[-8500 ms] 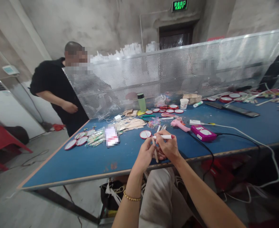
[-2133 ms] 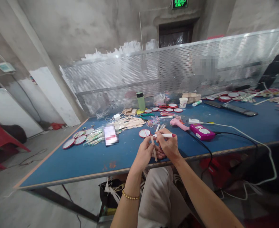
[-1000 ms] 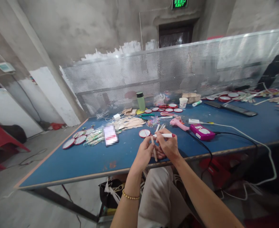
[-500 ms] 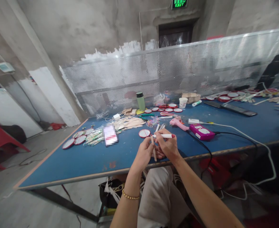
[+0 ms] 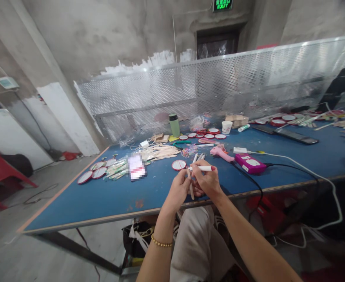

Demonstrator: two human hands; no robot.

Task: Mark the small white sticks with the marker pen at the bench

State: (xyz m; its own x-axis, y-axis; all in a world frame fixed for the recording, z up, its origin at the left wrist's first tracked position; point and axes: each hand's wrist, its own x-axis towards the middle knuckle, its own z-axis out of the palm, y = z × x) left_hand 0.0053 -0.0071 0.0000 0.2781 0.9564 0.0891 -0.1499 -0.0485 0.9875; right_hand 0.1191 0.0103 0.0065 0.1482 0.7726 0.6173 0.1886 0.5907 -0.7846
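My left hand point(image 5: 180, 188) is closed on a flat wooden stick point(image 5: 191, 187), which stands nearly upright between thumb and fingers near the table's front edge. In my right hand point(image 5: 207, 180) is a white marker point(image 5: 203, 168) with a red end, its tip against or very close to the top of the stick. A round disc point(image 5: 178, 165) with a red rim and white face lies just beyond my left hand. Several white pens point(image 5: 198, 157) rest on the table behind my right hand.
On the blue table point(image 5: 102, 203) are a pile of wooden sticks point(image 5: 163, 151), a pink glue gun point(image 5: 222, 152), a purple box point(image 5: 249, 163) with cables, a green bottle point(image 5: 174, 126), a paper cup point(image 5: 226, 127) and a phone point(image 5: 297, 137). A perforated metal screen point(image 5: 149, 98) stands behind.
Almost nothing differs. Both hands keep the same hold on the stick and the marker; the marker's red end has shifted very slightly.
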